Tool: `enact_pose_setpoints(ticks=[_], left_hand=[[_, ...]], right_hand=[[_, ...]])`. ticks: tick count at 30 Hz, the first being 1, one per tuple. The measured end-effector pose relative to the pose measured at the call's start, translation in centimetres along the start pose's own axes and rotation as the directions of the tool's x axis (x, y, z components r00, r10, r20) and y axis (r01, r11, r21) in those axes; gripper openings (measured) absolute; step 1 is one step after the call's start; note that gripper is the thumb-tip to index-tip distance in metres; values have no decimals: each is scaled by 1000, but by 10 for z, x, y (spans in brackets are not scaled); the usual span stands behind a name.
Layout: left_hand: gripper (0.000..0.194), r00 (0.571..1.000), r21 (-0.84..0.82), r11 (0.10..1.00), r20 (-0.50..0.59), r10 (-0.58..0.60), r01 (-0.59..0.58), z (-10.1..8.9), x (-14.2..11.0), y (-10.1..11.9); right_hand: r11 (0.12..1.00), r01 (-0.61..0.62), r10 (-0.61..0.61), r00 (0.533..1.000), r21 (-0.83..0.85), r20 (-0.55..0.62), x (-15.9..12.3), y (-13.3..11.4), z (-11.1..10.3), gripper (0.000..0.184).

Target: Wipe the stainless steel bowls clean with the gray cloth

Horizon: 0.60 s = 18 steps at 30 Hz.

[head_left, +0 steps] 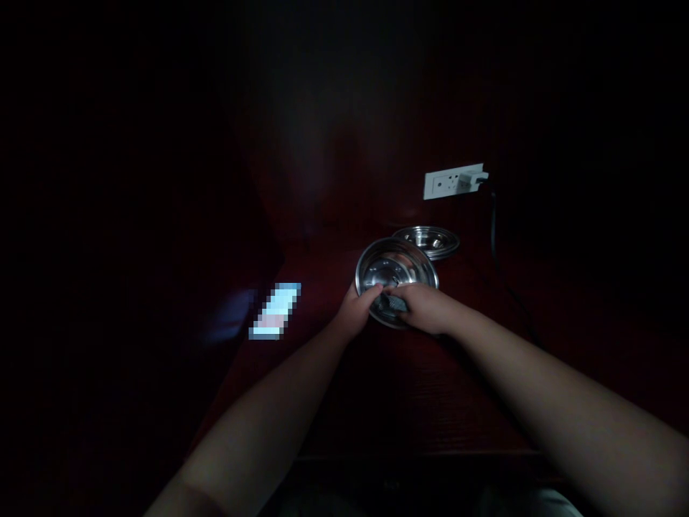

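While the metal bowl is held tilted over the surface by the left hand, the right hand inside cannot be read; light, stiff, slippery handling is expected, best controlled at the rim.

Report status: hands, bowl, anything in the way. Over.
Left hand holding bowl by rim. Right hand reaching inside it, grip unclear. Metal dishes just behind; no obstruction visible.

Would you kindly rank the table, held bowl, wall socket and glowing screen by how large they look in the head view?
1. Table
2. Held bowl
3. Wall socket and glowing screen: too alike to rank
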<state>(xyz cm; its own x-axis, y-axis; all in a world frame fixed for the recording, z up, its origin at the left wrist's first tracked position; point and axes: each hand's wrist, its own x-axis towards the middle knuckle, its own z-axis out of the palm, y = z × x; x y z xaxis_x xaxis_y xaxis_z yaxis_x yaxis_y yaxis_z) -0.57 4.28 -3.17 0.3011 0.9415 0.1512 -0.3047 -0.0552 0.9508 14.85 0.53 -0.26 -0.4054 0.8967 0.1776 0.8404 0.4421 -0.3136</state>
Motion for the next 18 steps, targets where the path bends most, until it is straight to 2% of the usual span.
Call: enact_pose_setpoints(ticks=[7,18], left_hand=[[32,1000,-1,1000,0,22,-22,-3,2,-4],[30,1000,18,1000,-13,8,-7,0,-1,-1]], right_hand=[[986,26,-30,999,165,22,0,0,6,17],[993,-6,6,1000,114,2,0,0,6,14]])
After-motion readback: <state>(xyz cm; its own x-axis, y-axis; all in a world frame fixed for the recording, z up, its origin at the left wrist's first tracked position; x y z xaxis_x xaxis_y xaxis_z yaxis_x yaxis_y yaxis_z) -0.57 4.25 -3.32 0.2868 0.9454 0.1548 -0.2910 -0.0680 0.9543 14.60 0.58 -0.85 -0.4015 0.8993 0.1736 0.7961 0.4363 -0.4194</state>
